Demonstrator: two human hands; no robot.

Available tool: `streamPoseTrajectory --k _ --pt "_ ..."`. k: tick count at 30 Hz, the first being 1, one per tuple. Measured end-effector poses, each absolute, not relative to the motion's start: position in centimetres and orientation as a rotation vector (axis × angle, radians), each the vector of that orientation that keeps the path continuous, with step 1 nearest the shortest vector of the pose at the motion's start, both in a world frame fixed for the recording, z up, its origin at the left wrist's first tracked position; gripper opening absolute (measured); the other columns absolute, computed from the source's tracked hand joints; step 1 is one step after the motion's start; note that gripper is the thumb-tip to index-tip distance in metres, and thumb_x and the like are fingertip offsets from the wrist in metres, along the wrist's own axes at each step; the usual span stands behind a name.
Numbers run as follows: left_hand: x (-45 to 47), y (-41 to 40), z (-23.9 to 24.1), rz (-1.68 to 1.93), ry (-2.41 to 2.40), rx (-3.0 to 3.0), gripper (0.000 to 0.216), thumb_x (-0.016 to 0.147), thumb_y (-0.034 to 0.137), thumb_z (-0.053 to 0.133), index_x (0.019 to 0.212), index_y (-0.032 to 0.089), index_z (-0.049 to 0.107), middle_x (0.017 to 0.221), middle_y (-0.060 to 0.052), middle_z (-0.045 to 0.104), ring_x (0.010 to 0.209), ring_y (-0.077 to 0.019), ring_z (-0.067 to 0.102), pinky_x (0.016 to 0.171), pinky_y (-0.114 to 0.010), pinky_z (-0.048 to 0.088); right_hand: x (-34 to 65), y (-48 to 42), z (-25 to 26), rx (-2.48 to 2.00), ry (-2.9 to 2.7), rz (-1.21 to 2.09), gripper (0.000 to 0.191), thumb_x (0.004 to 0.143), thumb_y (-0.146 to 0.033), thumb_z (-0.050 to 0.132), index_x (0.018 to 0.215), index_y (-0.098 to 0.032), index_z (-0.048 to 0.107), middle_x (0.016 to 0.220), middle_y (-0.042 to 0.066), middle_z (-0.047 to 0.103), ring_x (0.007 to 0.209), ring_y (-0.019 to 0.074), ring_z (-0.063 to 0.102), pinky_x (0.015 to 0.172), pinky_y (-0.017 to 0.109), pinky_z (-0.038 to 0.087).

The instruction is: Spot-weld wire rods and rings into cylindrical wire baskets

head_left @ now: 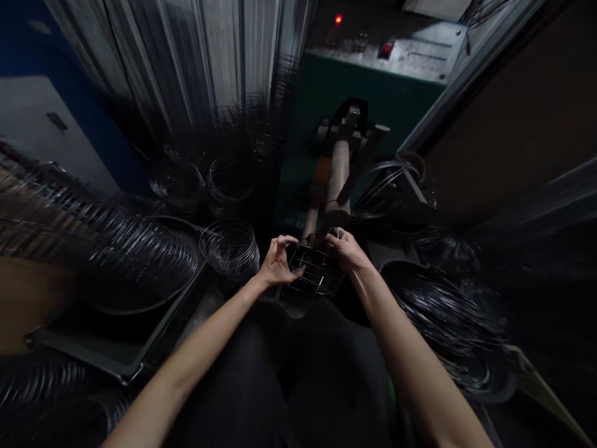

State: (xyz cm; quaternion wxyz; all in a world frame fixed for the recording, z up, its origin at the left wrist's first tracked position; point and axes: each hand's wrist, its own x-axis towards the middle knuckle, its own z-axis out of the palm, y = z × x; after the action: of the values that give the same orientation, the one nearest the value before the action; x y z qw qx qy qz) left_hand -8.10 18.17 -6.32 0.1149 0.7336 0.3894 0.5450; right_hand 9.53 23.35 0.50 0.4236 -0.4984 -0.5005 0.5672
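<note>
A small wire basket-like frame [321, 284] of crossed metal rods sits between my hands, just below the arms of a green machine [308, 124] that looks like a spot welder. My left hand [280, 262] grips the frame's left side, thumb and fingers curved around its edge. At the upper right corner, my right hand [344, 247] is closed in a pinch, with the frame's rods running to its fingers. A thick metal welder arm [339, 177] ends right above the frame, close to the right fingertips. Shadow hides the frame's far edge.
To the left, a large round tray holds many stacked wire rings [158, 255]. A bundle of wire hoops [231, 249] stands near my left hand. On the right, a round container [504, 389] holds a pile of metal rods. A red light [339, 19] glows on the machine.
</note>
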Motion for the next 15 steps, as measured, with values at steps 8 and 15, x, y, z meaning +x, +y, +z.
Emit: streamPoseTrajectory --k 8,15 --pt "-8.01 19.17 -6.55 1.601 1.198 2.126 0.063 0.062 0.026 0.069 0.114 0.021 0.034 0.107 -0.008 0.046 0.095 -0.0234 0.053 0.084 -0.044 0.049 9.36 24.23 0.67 -1.241 -1.172 1.472 0.045 0.049 -0.036 0.080 0.076 -0.021 0.047 0.043 -0.012 0.033 0.035 0.0026 0.024 0.034 0.017 0.016" --pt "-8.39 19.21 -6.21 1.553 1.161 2.127 0.063 0.063 0.024 0.070 0.114 0.021 0.033 0.106 -0.007 0.047 0.090 -0.0193 0.056 0.085 -0.041 0.049 9.05 24.04 -0.05 -1.231 -1.141 1.463 0.040 0.055 -0.036 0.078 0.072 -0.021 0.046 0.044 -0.010 0.038 0.035 0.0025 0.027 0.033 0.017 0.017"
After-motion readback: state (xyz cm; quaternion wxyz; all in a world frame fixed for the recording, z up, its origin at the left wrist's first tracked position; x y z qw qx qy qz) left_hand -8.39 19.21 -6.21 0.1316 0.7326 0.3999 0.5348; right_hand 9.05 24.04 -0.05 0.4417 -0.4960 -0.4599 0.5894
